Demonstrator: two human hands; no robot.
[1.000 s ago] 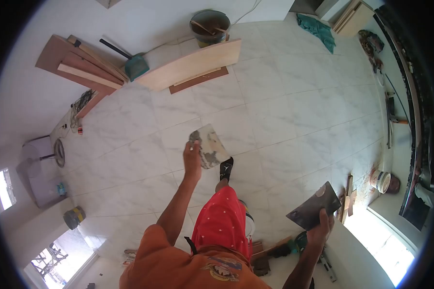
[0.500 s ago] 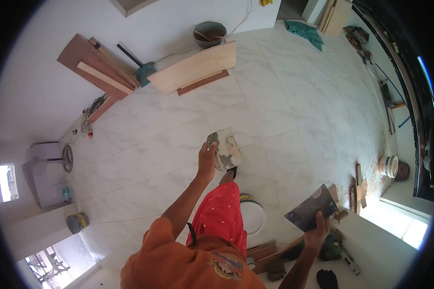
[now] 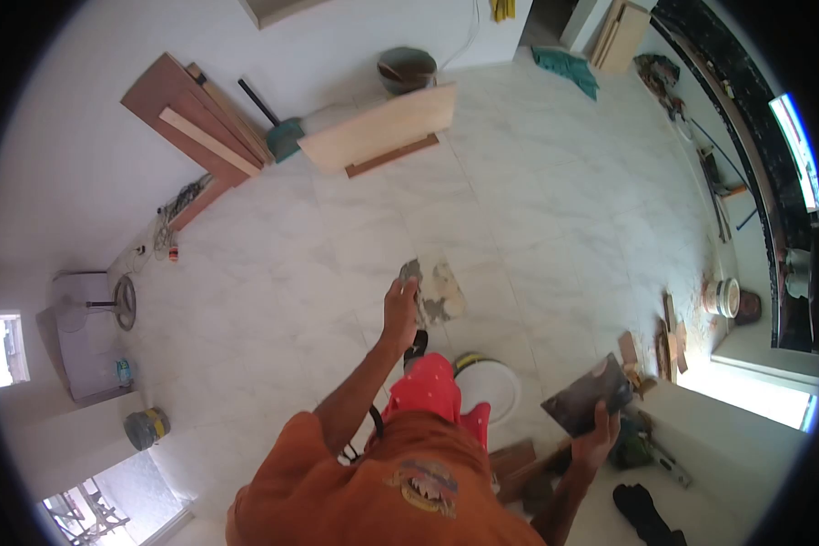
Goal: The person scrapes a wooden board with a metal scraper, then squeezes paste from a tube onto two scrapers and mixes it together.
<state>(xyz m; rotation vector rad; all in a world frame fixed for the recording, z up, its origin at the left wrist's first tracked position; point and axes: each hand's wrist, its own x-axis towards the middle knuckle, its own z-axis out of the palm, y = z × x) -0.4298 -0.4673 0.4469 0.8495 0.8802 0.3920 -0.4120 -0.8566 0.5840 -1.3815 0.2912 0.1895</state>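
Note:
My left hand (image 3: 400, 312) is closed on the edge of a pale flat tile-like piece (image 3: 444, 284), which has grey, mortar-like patches. It is held out in front of my body, above the floor. Off to the right, my right hand (image 3: 595, 439) grips a dark grey rectangular sheet (image 3: 584, 398) by its near edge, with the thumb on its upper face. Between the two hands, close to my legs, stands a round bucket with a white top (image 3: 493, 389).
A pale board (image 3: 382, 130) stands ahead, with a dark bucket (image 3: 407, 71) behind it. Brown planks (image 3: 187, 118) and a dustpan (image 3: 285, 138) lie left of it. Wood scraps (image 3: 672, 338) and a white bucket (image 3: 722, 298) are at right; a paint pail (image 3: 146, 428) is at left.
My view has shifted and turned slightly. The white-topped bucket shows more fully, and my foot and leg have moved. Both hands keep hold of their pieces.

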